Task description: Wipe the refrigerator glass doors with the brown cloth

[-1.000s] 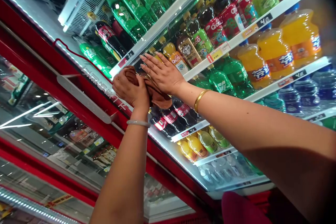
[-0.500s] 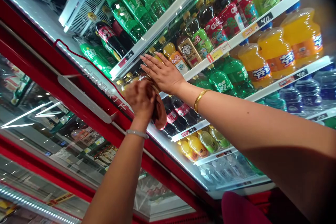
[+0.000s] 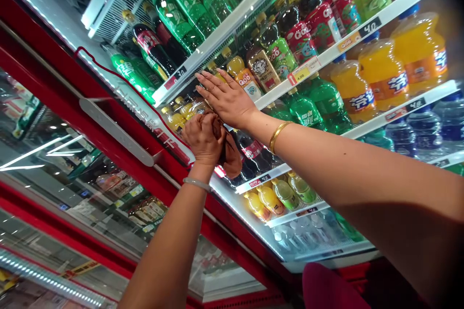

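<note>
My left hand (image 3: 203, 139), wearing a pale bracelet, is closed round a bunched brown cloth (image 3: 232, 157) that hangs down below its fingers. Just above it, my right hand (image 3: 232, 100) lies flat with fingers stretched out and a gold bangle on the wrist. Both hands are in front of the drink shelves, near the red cooler frame; whether a glass pane lies under them I cannot tell. Behind the fingers stand yellow-capped bottles (image 3: 175, 119) and an orange Qoo bottle (image 3: 246, 79). Dark cola bottles (image 3: 253, 152) show beside the cloth.
White shelf edges (image 3: 284, 82) with price tags run diagonally across the view. Green bottles (image 3: 181, 5) fill the upper shelf, and large orange soda bottles (image 3: 384, 75) stand at right. A long grey handle (image 3: 116, 130) sits on the red frame (image 3: 47, 70) at left.
My left hand has moved a little right and down with the cloth, showing more yellow bottles behind it. My right hand stays almost in place.
</note>
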The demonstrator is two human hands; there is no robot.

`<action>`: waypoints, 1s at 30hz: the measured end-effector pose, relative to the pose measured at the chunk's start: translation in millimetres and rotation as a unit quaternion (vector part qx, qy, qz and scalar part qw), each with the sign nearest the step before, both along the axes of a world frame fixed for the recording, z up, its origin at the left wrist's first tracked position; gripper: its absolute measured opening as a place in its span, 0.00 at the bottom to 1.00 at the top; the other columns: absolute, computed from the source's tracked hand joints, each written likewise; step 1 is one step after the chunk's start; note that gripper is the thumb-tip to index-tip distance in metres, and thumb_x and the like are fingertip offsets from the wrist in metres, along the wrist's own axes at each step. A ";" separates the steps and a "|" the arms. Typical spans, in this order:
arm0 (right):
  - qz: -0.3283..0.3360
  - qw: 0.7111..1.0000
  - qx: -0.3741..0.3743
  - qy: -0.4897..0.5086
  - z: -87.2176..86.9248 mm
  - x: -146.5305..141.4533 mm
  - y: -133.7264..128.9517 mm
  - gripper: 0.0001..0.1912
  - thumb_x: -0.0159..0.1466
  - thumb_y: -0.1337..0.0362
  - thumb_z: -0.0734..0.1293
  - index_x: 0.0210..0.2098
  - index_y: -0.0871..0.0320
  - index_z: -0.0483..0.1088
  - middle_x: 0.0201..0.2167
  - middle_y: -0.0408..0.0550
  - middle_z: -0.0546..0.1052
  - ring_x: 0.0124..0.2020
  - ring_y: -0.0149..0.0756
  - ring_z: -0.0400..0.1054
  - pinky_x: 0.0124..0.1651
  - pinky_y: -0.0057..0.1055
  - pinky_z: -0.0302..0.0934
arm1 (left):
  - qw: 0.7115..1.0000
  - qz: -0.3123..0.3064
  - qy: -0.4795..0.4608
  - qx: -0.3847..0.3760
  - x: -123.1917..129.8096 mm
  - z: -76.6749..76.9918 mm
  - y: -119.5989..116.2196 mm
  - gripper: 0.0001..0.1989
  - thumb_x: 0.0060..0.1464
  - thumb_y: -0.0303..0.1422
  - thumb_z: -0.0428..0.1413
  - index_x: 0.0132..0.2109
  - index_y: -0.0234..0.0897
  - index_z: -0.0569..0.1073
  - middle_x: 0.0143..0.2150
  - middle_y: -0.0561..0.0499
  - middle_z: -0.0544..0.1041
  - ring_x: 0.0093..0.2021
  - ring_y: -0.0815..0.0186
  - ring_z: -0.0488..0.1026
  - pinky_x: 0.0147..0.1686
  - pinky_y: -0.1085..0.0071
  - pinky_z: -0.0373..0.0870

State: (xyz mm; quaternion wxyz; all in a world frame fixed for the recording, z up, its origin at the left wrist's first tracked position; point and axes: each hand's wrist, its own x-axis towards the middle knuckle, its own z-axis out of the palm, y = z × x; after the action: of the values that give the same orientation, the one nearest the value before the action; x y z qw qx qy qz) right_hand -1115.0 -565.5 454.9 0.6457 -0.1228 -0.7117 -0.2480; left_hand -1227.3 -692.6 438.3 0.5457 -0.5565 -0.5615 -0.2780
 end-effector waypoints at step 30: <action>0.051 0.999 0.002 -0.009 0.0 -2.4 4.0 0.31 0.70 0.66 0.50 0.72 0.63 0.55 0.77 0.57 0.51 0.78 0.48 0.42 0.78 0.61 0.34 | 0.984 -0.026 -0.108 0.143 5.7 55.1 23.0 0.22 0.67 0.41 0.54 0.61 0.32 0.69 0.66 0.40 0.65 0.70 0.50 0.58 0.71 0.44 0.48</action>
State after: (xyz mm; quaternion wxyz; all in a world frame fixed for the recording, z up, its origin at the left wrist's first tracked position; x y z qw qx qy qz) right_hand -1117.4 -561.5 454.9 0.6513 -0.0830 -0.7222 -0.2177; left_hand -1221.6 -669.6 493.4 0.5488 -0.4537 -0.5569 -0.4276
